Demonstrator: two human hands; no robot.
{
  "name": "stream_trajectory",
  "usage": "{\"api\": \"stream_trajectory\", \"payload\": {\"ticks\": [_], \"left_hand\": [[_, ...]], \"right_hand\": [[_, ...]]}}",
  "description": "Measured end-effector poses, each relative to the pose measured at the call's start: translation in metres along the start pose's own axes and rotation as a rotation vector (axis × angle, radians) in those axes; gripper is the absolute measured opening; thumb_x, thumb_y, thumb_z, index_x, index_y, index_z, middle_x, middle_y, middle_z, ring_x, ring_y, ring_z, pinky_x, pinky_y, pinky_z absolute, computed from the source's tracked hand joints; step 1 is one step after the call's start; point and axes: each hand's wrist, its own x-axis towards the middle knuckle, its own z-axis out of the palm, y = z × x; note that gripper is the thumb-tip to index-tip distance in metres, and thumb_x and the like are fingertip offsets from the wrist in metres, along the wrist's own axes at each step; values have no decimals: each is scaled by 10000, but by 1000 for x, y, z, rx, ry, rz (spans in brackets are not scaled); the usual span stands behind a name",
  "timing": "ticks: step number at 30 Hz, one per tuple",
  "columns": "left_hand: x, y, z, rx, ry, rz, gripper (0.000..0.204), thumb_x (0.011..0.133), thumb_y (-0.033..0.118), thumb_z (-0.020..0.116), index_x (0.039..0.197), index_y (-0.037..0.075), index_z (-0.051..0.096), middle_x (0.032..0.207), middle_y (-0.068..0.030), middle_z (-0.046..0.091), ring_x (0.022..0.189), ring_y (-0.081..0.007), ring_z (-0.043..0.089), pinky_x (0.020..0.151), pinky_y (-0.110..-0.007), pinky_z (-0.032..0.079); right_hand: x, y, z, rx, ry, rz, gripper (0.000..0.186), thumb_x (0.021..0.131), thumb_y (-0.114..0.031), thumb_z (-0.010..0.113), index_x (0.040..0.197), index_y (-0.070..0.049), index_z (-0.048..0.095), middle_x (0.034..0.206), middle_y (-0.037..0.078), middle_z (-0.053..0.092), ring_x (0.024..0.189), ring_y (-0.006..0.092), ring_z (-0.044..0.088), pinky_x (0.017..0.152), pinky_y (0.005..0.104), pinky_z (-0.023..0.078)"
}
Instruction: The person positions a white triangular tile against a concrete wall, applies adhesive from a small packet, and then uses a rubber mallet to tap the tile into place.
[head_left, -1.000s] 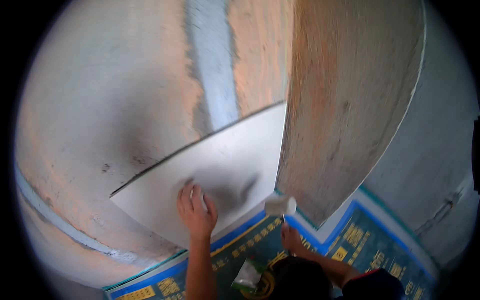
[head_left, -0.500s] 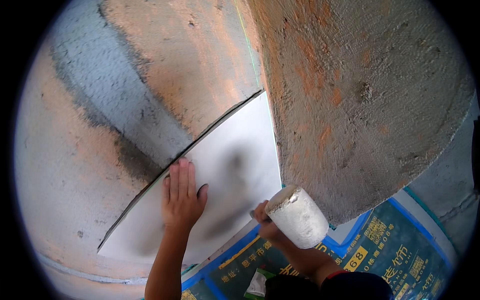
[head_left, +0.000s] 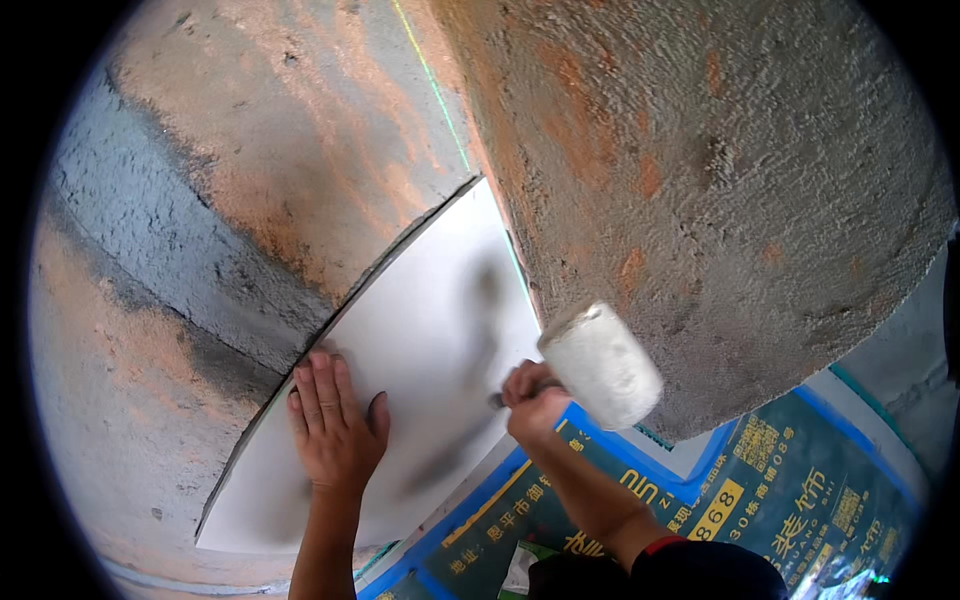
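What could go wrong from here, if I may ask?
The left hand lies open on the white panel, so a stray blow from the white mallet in the right hand could hurt it. A hard or off-angle blow might also chip the panel.

We are seeing yellow lettering (head_left: 815,487) running across the dark green floor sheet (head_left: 815,442), dark digits standing in a yellow box (head_left: 717,510), and square codes (head_left: 757,443) nearby.
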Motion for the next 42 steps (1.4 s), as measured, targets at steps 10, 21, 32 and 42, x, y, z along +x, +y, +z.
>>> {"api": "stream_trajectory", "payload": {"ticks": [10,21,32,42], "left_hand": [[3,0,-4,-29,-17,-2,734,980,475,538,1530,19,369,1619,-167,329,1498,-344,315,1216,-460,212],[39,27,-11,-89,-210,222,700,993,368,531,1546,-7,321,1640,-152,281,1528,-293,246,1229,-415,202],[96,98,26,-43,-301,513,781,975,448,535,1588,53,257,1689,-68,154,1560,-212,120,1260,-357,105],[97,99,24,-43,-322,510,797,972,474,530,1592,60,247,1690,-63,150,1561,-211,111,1262,-357,83]], "right_hand": [[16,-18,18,-730,-134,-221,447,1018,-387,422,695,-83,479,590,32,472,511,160,472,438,318,319],[-25,51,-18,-827,-107,-131,504,1064,-298,437,607,-85,430,528,-19,404,477,136,358,477,323,334],[-128,12,-66,191,993,1001,668,935,-777,398,667,-169,331,548,-36,257,443,156,277,477,344,258],[-103,58,-97,-8,1013,1020,658,965,-757,353,684,-162,341,538,-25,249,433,158,237,449,331,237]]}}
